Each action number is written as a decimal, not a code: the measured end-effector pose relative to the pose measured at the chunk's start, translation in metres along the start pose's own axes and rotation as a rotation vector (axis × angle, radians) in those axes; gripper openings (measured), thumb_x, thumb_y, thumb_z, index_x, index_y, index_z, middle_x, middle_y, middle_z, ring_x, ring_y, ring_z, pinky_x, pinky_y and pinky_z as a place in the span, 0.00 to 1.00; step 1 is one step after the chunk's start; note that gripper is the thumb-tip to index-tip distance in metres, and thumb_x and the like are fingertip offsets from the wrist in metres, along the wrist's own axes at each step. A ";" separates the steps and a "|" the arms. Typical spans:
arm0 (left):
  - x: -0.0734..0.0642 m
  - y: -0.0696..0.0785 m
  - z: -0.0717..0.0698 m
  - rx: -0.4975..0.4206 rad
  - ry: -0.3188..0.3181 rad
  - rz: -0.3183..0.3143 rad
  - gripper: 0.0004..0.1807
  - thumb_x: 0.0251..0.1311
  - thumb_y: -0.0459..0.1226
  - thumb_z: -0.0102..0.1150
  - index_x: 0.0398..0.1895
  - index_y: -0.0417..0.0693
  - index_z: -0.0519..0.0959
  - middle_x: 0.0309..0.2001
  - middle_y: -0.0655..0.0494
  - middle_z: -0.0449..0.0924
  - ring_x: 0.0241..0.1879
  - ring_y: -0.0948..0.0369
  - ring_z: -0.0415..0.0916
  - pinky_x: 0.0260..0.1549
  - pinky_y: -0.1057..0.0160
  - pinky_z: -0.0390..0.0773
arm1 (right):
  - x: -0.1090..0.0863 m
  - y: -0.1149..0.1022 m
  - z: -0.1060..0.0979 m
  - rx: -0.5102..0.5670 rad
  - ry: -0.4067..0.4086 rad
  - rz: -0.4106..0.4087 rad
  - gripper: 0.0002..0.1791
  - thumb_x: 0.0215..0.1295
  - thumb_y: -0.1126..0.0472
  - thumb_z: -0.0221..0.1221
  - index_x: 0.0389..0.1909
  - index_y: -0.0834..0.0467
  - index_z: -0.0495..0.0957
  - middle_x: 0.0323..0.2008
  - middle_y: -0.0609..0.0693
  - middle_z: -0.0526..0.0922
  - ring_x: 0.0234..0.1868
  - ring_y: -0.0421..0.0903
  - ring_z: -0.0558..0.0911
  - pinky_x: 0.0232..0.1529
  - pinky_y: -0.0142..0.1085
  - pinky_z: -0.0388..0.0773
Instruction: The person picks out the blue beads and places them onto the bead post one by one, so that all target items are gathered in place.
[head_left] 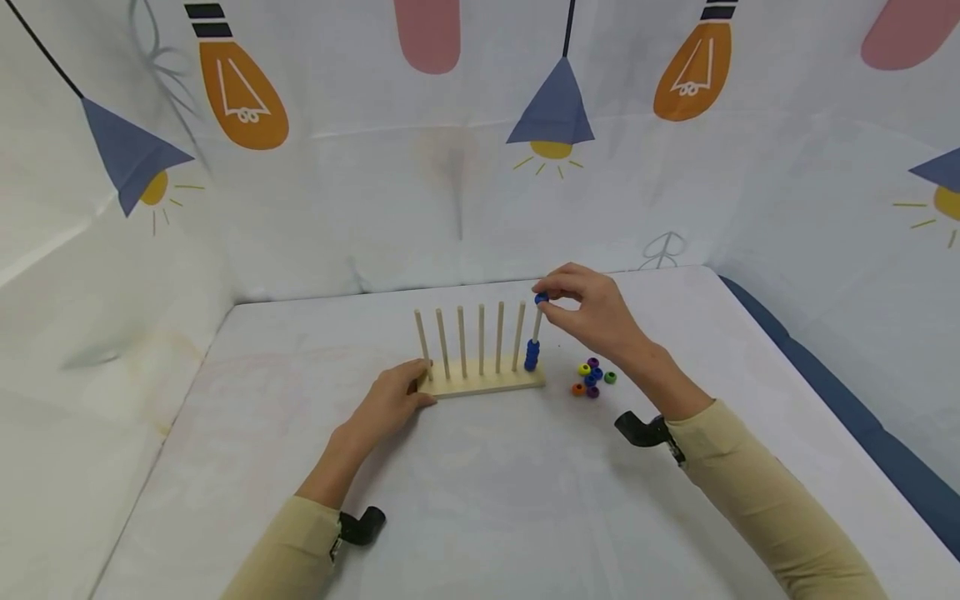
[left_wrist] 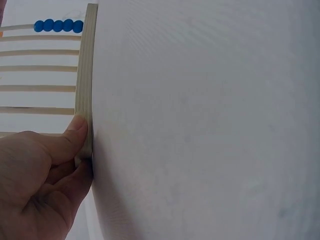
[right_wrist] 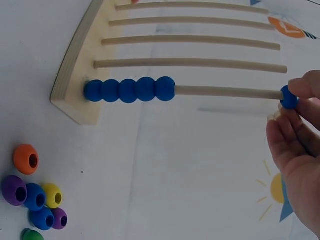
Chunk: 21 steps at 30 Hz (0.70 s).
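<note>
A wooden peg rack [head_left: 480, 383] with a row of upright pegs stands on the table. Several blue beads [right_wrist: 129, 91] are stacked at the foot of its rightmost peg [right_wrist: 225, 92]; the other pegs are bare. My right hand [head_left: 592, 312] pinches another blue bead [right_wrist: 288, 97] between thumb and finger at the top of that same peg. At the rack's left end, my left hand [head_left: 390, 400] grips the base, thumb on the near side, as the left wrist view [left_wrist: 45, 180] also shows.
Right of the rack lies a loose group of beads: orange [right_wrist: 26, 159], yellow [right_wrist: 52, 195], green [head_left: 611, 377], plus purple [right_wrist: 14, 190] and blue [right_wrist: 35, 196] ones. A white wall [head_left: 337, 217] printed with lamps and bulbs rises behind the table [head_left: 480, 500].
</note>
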<state>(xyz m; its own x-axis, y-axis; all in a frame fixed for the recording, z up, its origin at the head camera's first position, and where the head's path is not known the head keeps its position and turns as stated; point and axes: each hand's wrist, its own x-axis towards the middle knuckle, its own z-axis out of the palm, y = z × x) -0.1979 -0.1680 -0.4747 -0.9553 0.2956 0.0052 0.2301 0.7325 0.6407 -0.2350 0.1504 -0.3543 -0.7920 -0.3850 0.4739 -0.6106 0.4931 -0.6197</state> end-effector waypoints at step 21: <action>0.001 0.000 0.001 0.010 0.016 0.019 0.20 0.60 0.37 0.68 0.54 0.46 0.77 0.45 0.54 0.81 0.40 0.60 0.71 0.43 0.59 0.73 | -0.008 0.017 0.013 -0.010 -0.040 0.122 0.07 0.62 0.61 0.68 0.40 0.56 0.84 0.40 0.50 0.83 0.41 0.44 0.81 0.52 0.44 0.82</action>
<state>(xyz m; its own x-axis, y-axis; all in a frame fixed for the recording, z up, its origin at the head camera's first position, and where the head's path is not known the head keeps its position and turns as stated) -0.1983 -0.1671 -0.4749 -0.9535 0.2999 0.0301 0.2505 0.7331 0.6323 -0.2384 0.1512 -0.3769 -0.8594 -0.3527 0.3701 -0.5103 0.5458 -0.6647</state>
